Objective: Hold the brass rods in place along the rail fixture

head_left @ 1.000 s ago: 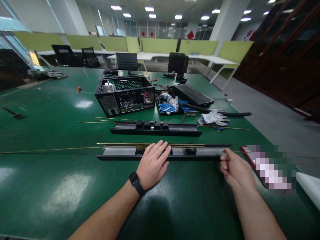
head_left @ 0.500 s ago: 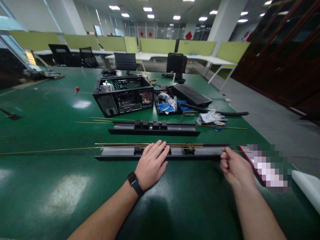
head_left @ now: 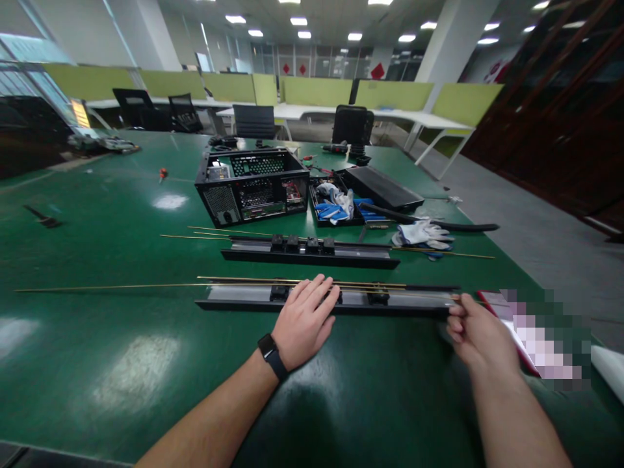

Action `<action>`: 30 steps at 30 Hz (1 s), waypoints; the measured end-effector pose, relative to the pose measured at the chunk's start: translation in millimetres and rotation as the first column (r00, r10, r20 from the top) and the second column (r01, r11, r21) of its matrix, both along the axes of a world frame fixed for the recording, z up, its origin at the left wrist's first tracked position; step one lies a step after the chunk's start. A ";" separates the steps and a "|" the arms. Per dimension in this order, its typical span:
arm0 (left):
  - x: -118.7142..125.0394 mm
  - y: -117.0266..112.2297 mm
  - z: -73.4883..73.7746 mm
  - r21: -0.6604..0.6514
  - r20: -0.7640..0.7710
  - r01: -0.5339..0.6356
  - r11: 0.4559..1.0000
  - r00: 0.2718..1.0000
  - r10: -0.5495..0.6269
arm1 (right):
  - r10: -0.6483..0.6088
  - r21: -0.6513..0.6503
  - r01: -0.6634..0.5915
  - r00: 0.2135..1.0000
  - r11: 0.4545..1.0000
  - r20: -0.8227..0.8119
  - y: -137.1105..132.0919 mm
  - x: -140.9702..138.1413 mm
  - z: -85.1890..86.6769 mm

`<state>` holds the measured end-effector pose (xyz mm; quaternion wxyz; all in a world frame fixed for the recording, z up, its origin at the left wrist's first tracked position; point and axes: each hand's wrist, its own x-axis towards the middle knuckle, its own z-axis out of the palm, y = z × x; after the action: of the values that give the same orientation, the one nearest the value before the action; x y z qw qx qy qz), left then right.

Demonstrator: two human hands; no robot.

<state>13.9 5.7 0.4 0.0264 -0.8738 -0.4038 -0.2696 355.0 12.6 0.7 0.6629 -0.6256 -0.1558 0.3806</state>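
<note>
Our right hand (head_left: 480, 335) has edged rightward since a second ago, fingers pinched on the end of the brass rod (head_left: 121, 286), which lies along the black rail (head_left: 244, 300) on the green table (head_left: 121, 377); our left hand (head_left: 307, 322) rests open, flat on that rail

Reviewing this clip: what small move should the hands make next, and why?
Probably slide the brass rod a little to the right along the near black rail. The right hand pinches its end by the rail's right end, the left hand presses the rail down, and the rod juts out far left.
</note>
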 end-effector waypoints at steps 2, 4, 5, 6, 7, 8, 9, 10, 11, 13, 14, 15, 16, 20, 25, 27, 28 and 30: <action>0.2 0.1 -0.1 -0.004 0.000 -0.004 1.000 1.000 0.004 | -0.048 0.006 0.048 0.999 0.999 0.005 -1.0 -5.2 3.9; 0.4 0.3 -0.6 -0.007 -0.001 -0.005 1.000 1.000 0.005 | -0.041 0.010 0.041 0.999 0.999 0.014 -2.0 -10.8 6.3; 0.4 0.3 -0.8 -0.008 -0.002 -0.006 1.000 1.000 0.006 | -0.025 0.011 0.025 0.999 1.000 0.020 -2.3 -13.5 6.9; 0.5 0.3 -1.1 -0.007 -0.001 -0.007 1.000 1.000 0.007 | -0.010 0.012 0.010 1.000 1.000 0.025 -2.7 -16.0 7.2; 0.6 0.1 -1.3 -0.007 -0.001 -0.007 1.000 1.000 0.007 | 0.004 0.013 -0.005 1.000 1.000 0.029 -2.9 -18.3 7.3; 0.8 0.0 -1.3 -0.006 0.001 -0.006 1.000 1.000 0.006 | 0.018 0.013 -0.018 0.999 1.000 0.031 -3.2 -20.4 7.3; 1.0 -0.3 -1.3 -0.005 0.003 -0.006 1.000 1.000 0.006 | 0.030 0.014 -0.031 0.999 0.999 0.032 -3.4 -22.3 7.4; 1.2 -0.5 -1.2 -0.004 0.006 -0.007 1.000 1.000 0.007 | 0.042 0.017 -0.043 0.999 0.999 0.033 -3.7 -23.9 7.6; 1.5 -0.7 -1.0 -0.004 0.007 -0.007 1.000 1.000 0.008 | 0.054 0.022 -0.055 0.998 0.998 0.035 -4.0 -25.4 8.0; 1.8 -1.1 -0.5 -0.007 0.005 -0.009 1.000 1.000 0.009 | 0.080 0.030 -0.081 0.996 0.996 0.038 -4.8 -28.5 9.2; 1.9 -1.1 -0.4 -0.008 0.003 -0.009 1.000 1.000 0.009 | 0.093 0.035 -0.094 0.995 0.995 0.040 -5.4 -30.6 10.0; 1.8 -1.1 -0.3 -0.006 0.001 -0.008 1.000 1.000 0.008 | 0.108 0.039 -0.109 0.993 0.993 0.040 -6.0 -33.4 10.7; 1.6 -1.1 -0.4 -0.004 0.001 -0.006 1.000 1.000 0.006 | 0.131 0.041 -0.133 0.991 0.990 0.038 -6.8 -37.0 11.3; 0.8 -1.0 -1.1 0.006 0.008 -0.003 1.000 1.000 0.003 | 0.305 0.014 -0.305 0.952 0.952 0.011 -11.0 -57.8 10.0; 0.7 -0.5 -0.6 0.004 0.009 -0.007 1.000 1.000 0.007 | 0.339 -0.042 -0.338 0.941 0.940 0.005 -12.0 -63.5 5.8; 0.7 -0.4 0.0 0.001 0.006 -0.007 1.000 1.000 0.007 | 0.198 -0.026 -0.198 0.980 0.980 -0.004 -10.3 -54.4 7.0; 0.6 -0.3 0.1 -0.001 0.003 -0.008 1.000 1.000 0.008 | 0.129 -0.017 -0.129 0.992 0.991 -0.013 -9.5 -49.4 8.2; 0.6 -0.4 -0.2 -0.001 0.000 -0.005 1.000 1.000 0.005 | 0.065 0.006 -0.065 0.997 0.998 -0.039 -9.0 -42.7 11.0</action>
<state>14.5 5.3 0.2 0.0267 -0.8727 -0.4063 -0.2695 312.3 3.6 11.7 0.6548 -0.6110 -0.1638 0.4137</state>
